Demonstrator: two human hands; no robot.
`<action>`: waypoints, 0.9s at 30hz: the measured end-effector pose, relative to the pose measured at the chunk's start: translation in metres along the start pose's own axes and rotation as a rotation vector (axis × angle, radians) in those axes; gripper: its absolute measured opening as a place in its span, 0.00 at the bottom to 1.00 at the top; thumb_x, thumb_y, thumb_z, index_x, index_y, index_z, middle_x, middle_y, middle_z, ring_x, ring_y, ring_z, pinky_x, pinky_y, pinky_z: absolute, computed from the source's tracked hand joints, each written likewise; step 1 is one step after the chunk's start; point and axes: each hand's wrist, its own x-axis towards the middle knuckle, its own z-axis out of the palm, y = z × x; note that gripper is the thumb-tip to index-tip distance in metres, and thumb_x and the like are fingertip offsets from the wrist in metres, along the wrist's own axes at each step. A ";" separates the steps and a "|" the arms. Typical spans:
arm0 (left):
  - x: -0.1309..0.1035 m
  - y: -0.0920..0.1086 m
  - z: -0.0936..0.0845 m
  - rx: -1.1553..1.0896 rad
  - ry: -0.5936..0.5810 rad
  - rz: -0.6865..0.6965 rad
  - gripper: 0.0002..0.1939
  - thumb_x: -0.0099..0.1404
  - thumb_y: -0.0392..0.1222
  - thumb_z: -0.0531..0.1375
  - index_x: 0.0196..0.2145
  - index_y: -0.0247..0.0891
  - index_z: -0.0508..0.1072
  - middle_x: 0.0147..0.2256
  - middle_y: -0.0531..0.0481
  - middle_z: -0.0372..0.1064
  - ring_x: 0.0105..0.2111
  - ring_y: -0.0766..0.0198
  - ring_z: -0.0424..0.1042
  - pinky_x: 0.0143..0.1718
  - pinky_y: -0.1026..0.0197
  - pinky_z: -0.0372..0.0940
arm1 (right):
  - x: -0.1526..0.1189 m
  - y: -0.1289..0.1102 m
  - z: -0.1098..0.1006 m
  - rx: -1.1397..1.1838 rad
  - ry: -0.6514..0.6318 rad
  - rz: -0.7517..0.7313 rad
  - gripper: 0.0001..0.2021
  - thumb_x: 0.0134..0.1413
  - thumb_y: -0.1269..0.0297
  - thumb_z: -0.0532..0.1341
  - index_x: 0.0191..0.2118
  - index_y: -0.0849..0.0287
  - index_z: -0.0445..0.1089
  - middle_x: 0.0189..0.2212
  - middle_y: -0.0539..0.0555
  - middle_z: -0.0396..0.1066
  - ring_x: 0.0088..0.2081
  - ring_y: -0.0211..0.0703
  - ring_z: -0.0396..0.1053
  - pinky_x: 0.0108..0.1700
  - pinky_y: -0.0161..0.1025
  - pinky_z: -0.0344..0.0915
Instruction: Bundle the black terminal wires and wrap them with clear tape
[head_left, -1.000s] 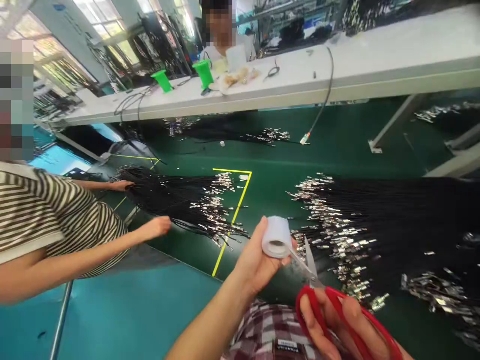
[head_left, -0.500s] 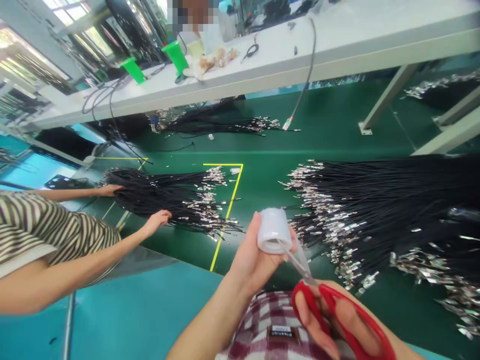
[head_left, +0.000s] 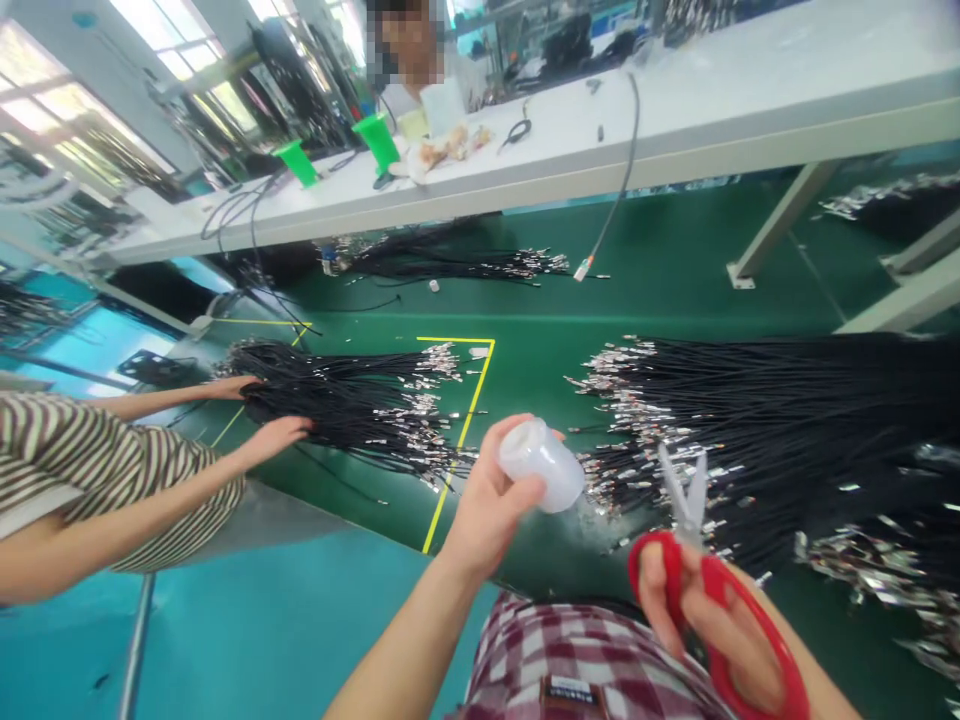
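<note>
My left hand point(head_left: 491, 510) is closed around a roll of whitish translucent film or tape point(head_left: 551, 470), which is tilted with one end toward the upper left. My right hand point(head_left: 701, 610) has its fingers through the red handles of a pair of scissors point(head_left: 688, 500). The blades point away from me and stand apart, with nothing seen between them. They are to the right of the roll and do not touch it. Behind the scissors lies a wide bundle of black cables point(head_left: 780, 410) with metal connector ends.
At the left a co-worker in a striped shirt point(head_left: 150, 470) has both hands on another black cable bundle point(head_left: 337, 390). A white bench point(head_left: 720, 90) crosses the back, with green spools point(head_left: 377, 143) on it and a grey cable point(head_left: 626, 180) hanging off. Another person sits behind it.
The scissors have come away from the roll to the right, and their blades have spread. My left hand has turned the roll over. The co-worker's nearer hand has shifted left along the bundle.
</note>
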 end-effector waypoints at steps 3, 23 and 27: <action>-0.001 -0.002 -0.002 0.075 -0.060 0.035 0.34 0.53 0.47 0.72 0.53 0.42 0.64 0.54 0.41 0.68 0.51 0.52 0.69 0.48 0.57 0.65 | 0.027 -0.013 0.007 0.032 0.216 -0.098 0.19 0.48 0.52 0.72 0.41 0.55 0.69 0.42 0.58 0.74 0.39 0.48 0.72 0.43 0.42 0.70; -0.020 0.007 0.004 0.607 0.342 0.430 0.02 0.62 0.34 0.63 0.33 0.37 0.76 0.36 0.48 0.69 0.37 0.63 0.69 0.39 0.62 0.66 | 0.070 -0.004 0.054 -0.275 0.561 -0.576 0.21 0.44 0.58 0.73 0.42 0.55 0.65 0.50 0.60 0.70 0.50 0.55 0.71 0.48 0.48 0.72; -0.014 0.009 0.001 0.441 0.245 0.261 0.03 0.57 0.33 0.64 0.29 0.35 0.73 0.33 0.49 0.66 0.33 0.65 0.68 0.35 0.64 0.66 | 0.070 0.002 0.058 -0.321 0.605 -0.599 0.21 0.45 0.58 0.71 0.43 0.55 0.65 0.49 0.59 0.70 0.50 0.53 0.70 0.48 0.46 0.71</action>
